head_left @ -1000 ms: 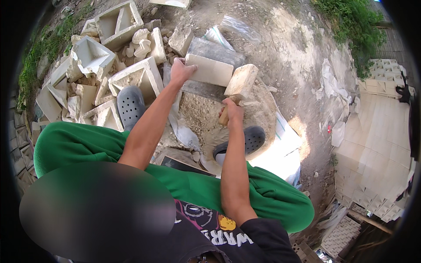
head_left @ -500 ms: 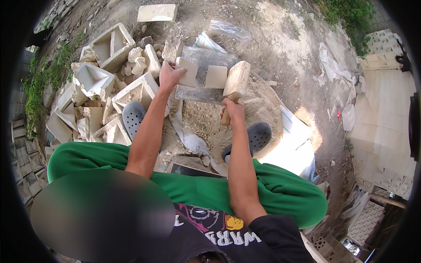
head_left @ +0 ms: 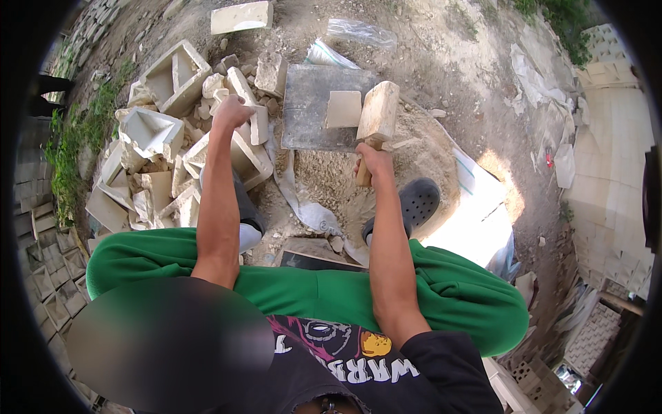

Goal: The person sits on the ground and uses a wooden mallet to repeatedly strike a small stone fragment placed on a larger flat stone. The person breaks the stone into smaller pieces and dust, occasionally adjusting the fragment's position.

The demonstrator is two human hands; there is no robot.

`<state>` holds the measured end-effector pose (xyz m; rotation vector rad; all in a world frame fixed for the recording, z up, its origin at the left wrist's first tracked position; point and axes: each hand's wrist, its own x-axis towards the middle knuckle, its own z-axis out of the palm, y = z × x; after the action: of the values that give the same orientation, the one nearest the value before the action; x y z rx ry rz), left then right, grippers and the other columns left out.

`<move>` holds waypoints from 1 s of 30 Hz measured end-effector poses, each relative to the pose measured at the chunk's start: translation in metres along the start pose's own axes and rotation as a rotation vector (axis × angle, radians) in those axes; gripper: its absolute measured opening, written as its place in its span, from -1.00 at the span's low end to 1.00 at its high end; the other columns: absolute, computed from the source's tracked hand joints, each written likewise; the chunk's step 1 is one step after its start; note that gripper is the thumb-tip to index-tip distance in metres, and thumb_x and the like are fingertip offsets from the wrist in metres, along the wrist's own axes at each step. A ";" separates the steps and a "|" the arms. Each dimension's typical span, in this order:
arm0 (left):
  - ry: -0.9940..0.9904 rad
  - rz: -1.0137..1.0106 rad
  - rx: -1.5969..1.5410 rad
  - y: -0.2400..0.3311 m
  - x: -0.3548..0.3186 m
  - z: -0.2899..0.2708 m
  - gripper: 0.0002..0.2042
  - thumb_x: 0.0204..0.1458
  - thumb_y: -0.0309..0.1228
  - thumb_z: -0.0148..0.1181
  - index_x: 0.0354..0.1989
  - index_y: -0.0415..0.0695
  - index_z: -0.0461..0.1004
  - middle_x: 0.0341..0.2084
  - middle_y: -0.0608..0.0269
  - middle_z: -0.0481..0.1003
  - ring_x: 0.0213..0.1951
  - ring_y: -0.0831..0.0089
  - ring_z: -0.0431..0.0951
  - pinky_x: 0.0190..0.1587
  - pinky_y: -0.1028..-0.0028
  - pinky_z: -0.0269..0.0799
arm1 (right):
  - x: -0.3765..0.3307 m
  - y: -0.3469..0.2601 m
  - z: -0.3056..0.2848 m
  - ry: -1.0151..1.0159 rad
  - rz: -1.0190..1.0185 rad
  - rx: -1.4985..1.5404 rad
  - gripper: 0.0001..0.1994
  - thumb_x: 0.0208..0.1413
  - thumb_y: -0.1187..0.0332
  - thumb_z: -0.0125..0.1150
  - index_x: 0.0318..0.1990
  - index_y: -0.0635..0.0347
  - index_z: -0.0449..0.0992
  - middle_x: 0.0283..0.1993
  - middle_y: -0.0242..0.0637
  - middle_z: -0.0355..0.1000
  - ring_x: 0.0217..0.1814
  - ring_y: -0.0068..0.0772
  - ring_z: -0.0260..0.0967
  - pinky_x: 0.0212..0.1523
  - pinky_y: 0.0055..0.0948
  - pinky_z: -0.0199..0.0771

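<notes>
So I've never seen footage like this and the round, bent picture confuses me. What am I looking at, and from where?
The camera sits on a person's head and looks down, so the wide lens bends the edges. Both bare arms come in from below, over green trousers. The right hand grips the handle of a blocky stone-coloured mallet above a dark slab with a small pale stone piece on it. The left hand reaches into a pile of broken stone blocks on the dirt ground.
</notes>
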<state>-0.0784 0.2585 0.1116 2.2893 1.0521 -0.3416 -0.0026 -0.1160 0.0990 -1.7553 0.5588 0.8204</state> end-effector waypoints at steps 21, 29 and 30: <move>-0.351 0.605 0.287 0.168 0.014 0.125 0.00 -0.26 -0.08 0.58 0.35 -0.26 0.17 0.28 -0.19 0.27 0.25 -0.08 0.33 0.28 0.10 0.29 | 0.002 0.012 0.019 -0.002 -0.151 0.140 -0.71 -0.08 0.33 0.35 -0.35 0.45 0.53 -0.55 -0.16 0.46 -0.66 -0.30 0.44 -0.60 -0.30 0.46; -0.653 0.272 -0.342 0.112 0.025 0.129 -0.53 -0.08 -0.14 0.53 -0.19 -0.34 0.62 -0.46 0.16 0.57 -0.63 0.39 0.48 -0.50 0.44 0.51 | -0.002 -0.002 0.011 -0.009 -0.090 0.021 -0.69 -0.09 0.33 0.38 -0.33 0.46 0.53 -0.55 -0.18 0.46 -0.63 -0.32 0.45 -0.60 -0.33 0.48; -0.641 0.287 -0.286 0.108 0.023 0.129 -0.55 -0.02 -0.21 0.50 -0.09 -0.31 0.59 -0.41 0.16 0.59 -0.54 0.45 0.53 -0.49 0.46 0.51 | -0.005 -0.002 0.010 -0.011 -0.105 0.036 -0.69 -0.09 0.33 0.38 -0.32 0.47 0.53 -0.54 -0.18 0.46 -0.62 -0.33 0.45 -0.60 -0.33 0.48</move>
<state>0.0199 0.1382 0.0428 1.8415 0.4105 -0.6945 -0.0073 -0.1058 0.1025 -1.7314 0.4677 0.7417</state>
